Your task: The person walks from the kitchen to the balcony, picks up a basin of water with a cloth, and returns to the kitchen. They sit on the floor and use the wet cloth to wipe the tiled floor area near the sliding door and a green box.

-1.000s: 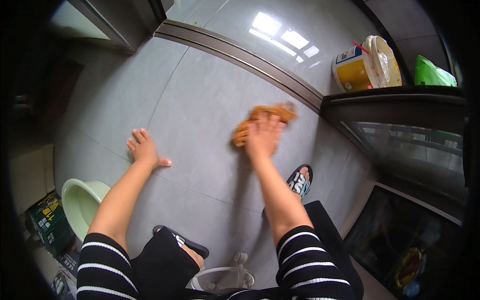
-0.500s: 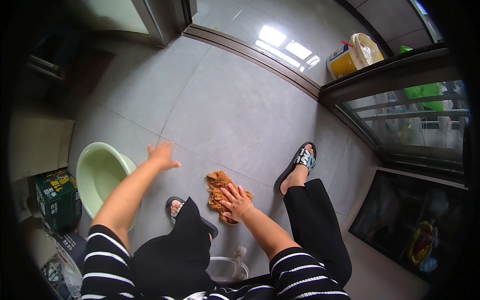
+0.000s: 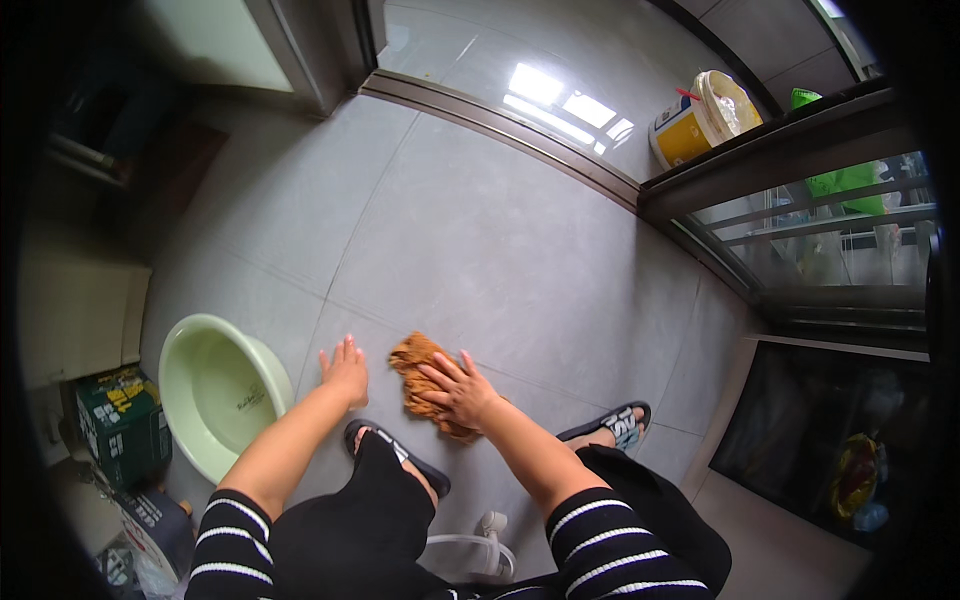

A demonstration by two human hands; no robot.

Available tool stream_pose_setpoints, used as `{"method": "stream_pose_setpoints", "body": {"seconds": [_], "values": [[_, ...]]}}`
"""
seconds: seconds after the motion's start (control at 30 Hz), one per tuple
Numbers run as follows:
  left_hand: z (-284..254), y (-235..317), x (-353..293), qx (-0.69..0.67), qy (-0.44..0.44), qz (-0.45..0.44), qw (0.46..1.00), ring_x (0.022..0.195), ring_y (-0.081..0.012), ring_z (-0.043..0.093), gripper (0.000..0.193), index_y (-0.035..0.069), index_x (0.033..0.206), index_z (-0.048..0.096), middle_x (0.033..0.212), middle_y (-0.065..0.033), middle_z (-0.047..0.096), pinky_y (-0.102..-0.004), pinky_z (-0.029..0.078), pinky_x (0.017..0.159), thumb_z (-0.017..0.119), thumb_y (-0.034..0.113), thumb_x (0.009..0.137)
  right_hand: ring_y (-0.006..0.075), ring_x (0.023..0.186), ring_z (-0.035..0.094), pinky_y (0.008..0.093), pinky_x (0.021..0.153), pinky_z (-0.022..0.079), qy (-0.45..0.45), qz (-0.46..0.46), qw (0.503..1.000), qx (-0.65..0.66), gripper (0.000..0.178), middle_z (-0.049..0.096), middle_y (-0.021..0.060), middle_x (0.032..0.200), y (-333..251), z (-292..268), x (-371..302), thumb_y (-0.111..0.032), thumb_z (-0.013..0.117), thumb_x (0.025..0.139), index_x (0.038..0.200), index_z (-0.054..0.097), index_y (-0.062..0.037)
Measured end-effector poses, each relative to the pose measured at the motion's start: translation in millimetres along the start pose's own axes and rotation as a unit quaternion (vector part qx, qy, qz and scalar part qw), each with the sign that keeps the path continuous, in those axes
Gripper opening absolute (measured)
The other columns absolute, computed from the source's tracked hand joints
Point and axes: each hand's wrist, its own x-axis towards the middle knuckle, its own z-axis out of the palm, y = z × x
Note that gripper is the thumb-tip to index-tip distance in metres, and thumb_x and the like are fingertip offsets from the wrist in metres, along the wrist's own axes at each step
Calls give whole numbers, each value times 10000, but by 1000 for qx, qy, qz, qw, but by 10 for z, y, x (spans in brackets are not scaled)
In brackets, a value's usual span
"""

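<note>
A crumpled orange-brown cloth (image 3: 425,370) lies on the grey tiled floor (image 3: 470,230) in front of me. My right hand (image 3: 462,392) presses down on it, palm flat and fingers spread over its right part. To its left is my left hand (image 3: 346,372), fingers stretched out and holding nothing; whether it touches the tiles I cannot tell. Beside my left forearm stands a pale green basin (image 3: 215,400), its visible inside bare apart from a small printed mark. My feet in dark slide sandals (image 3: 405,455) are planted on both sides of the cloth.
A metal door track (image 3: 500,135) crosses the floor ahead. Beyond it stands a yellow and white bucket (image 3: 690,130) near an open glass door (image 3: 800,220). Left of me are a dark green box (image 3: 125,425) and a cabinet. A white pipe-like piece (image 3: 492,525) sits between my legs.
My left hand has come down nearer my left foot, its fingers now pointing forward. The cloth and right hand have shifted slightly left. My right foot has moved back toward me.
</note>
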Motion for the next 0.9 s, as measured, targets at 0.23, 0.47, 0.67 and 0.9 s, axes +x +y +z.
{"method": "stream_pose_setpoints", "body": {"seconds": [0.23, 0.47, 0.67, 0.9], "values": [[29, 44, 30, 68, -22, 9, 997, 1463, -320, 92, 991, -7, 1487, 183, 1576, -212, 28, -554, 81, 1160, 733, 378, 758, 284, 1471, 54, 630, 1122, 75, 204, 111, 968, 96, 591, 202, 31, 1574, 857, -841, 1207, -544, 466, 902, 1420, 419, -262], [-146, 247, 23, 68, -28, -34, 997, 1456, -319, 127, 1077, -9, 1486, 176, 1569, -229, 42, -570, 107, 1147, 756, 481, 723, 258, 1473, 14, 690, 1094, 53, 238, 413, 865, 157, 642, 149, -3, 1586, 2209, -192, -136, -615, 482, 877, 1418, 425, -275], [-618, 576, 156, 16, 57, 33, 998, 1430, -345, 199, 1082, 21, 1494, 169, 1569, -203, 100, -579, 155, 1135, 782, 455, 715, 317, 1466, 20, 654, 1108, 83, 95, 716, 615, 317, 734, 23, 58, 1603, 2551, 1145, -2368, -632, 400, 912, 1512, 208, -254], [-1271, 2443, 530, 1, -5, 6, 1000, 1426, -467, 63, 1423, 60, 1506, -66, 1550, -263, -102, -605, 192, 1112, 880, 518, 546, 444, 1436, 56, 609, 1130, 72, 273, 548, 771, 174, 723, 82, 183, 1580, 2351, 961, -1501, -483, 514, 897, 1501, 258, -177]]}}
